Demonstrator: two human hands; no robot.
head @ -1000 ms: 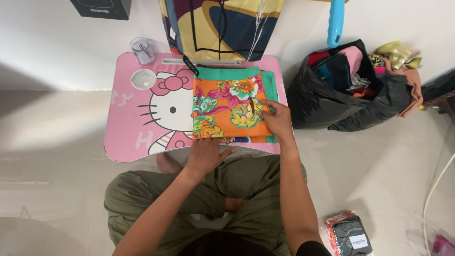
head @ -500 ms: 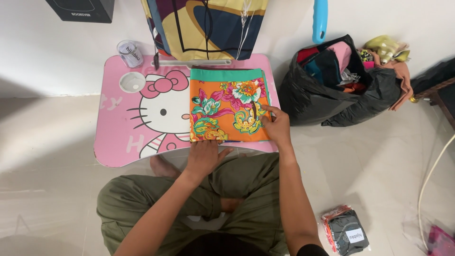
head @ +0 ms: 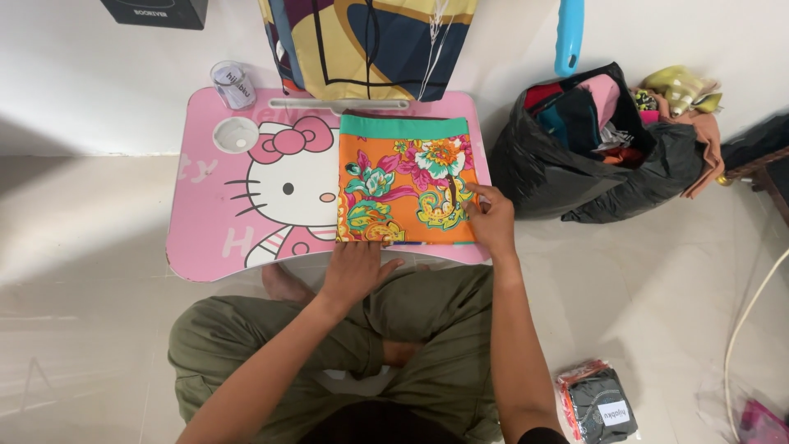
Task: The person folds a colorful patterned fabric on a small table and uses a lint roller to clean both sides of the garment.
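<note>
Orange flowered cloth (head: pixel 406 185), folded with a green band along its far edge, lies flat on the pink desk (head: pixel 214 222). Left hand (head: pixel 355 270) rests open, fingers spread, on the cloth's near edge. Right hand (head: pixel 493 220) presses flat on its right edge, gripping nothing. Beyond the right hand sits a black bag of clothes (head: pixel 592 156).

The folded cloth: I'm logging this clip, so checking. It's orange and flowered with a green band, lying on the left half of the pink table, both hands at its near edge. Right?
Not quite. The head view shows the folded cloth on the right half of the pink table, not the left. The rest holds: left hand and right hand at its near edge.
</note>
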